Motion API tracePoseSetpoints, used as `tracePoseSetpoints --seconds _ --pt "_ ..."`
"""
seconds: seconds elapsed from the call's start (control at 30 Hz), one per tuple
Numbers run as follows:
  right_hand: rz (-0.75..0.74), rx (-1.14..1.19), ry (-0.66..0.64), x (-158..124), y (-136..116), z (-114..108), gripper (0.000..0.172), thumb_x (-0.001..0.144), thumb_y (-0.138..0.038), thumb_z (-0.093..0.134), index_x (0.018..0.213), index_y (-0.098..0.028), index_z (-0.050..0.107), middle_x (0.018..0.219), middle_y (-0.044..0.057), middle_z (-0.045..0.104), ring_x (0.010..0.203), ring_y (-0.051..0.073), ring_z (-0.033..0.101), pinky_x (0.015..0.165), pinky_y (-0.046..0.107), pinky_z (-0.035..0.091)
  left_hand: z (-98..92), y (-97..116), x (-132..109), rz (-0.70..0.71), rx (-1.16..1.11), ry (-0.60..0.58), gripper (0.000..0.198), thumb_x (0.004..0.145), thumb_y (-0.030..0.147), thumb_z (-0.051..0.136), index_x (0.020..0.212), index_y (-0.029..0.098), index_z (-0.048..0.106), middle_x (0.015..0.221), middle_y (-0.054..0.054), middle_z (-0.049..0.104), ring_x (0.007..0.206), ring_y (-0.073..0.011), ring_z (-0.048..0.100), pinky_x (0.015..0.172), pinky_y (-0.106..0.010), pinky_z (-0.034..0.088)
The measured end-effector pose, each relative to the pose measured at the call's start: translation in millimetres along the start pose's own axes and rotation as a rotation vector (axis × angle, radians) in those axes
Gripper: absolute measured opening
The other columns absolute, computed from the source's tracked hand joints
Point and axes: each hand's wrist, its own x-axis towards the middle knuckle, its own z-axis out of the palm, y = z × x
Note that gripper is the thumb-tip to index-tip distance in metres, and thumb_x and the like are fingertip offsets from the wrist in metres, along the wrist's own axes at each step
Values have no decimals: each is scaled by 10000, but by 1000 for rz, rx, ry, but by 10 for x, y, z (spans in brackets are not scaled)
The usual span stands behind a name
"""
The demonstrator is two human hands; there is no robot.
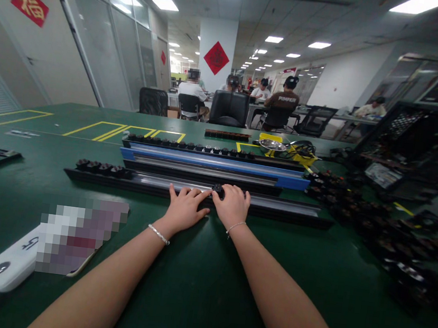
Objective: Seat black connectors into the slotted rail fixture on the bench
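Observation:
A long black rail [289, 209] with a pale inner channel lies across the green table in front of me. My right hand [232, 204] grips a small black part [218, 189] at the rail's middle, thumb and fingers around it. My left hand [186, 208] rests on the rail just left of that part, fingers spread, its index fingertip reaching to the part. Several similar black parts [102, 168] sit in a row at the rail's left end. Behind it lie a blue rail [211, 162] and another black rail carrying a row of black parts [189, 146].
A large pile of black parts [375, 220] spreads over the right side. A metal dish [273, 145] and yellow tray [270, 137] stand at the back. Left of my arm lie a white device [2, 270] and a blurred flat object. People sit at desks beyond the black chairs [229, 108].

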Motion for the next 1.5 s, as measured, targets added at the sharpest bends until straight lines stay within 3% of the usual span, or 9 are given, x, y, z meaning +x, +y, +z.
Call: tracePoseSetpoints --seconds 0.7,0.97,1.5 --pt "27 -34 -6 1 -49 4 311 847 -398 463 1005 -172 606 1143 132 633 1172 263 459 1023 467 196 33 -22 -1 22 -8 31 547 848 488 484 1369 371 368 1251 -50 571 1173 -312 449 1009 -750 32" --pt "31 -71 30 11 -6 -15 235 846 -339 450 893 -159 595 1003 115 658 1003 234 545 957 398 271 36 -17 -3 22 5 39 551 848 491 485 1374 392 354 1247 -45 573 1171 -309 455 1012 -744 46" --pt "22 -101 46 14 -3 -51 256 851 -397 470 850 -172 593 972 104 666 981 229 554 876 365 312 57 -31 0 36 -15 58 549 845 475 500 1368 380 363 1238 -37 578 1167 -310 448 995 -763 44"
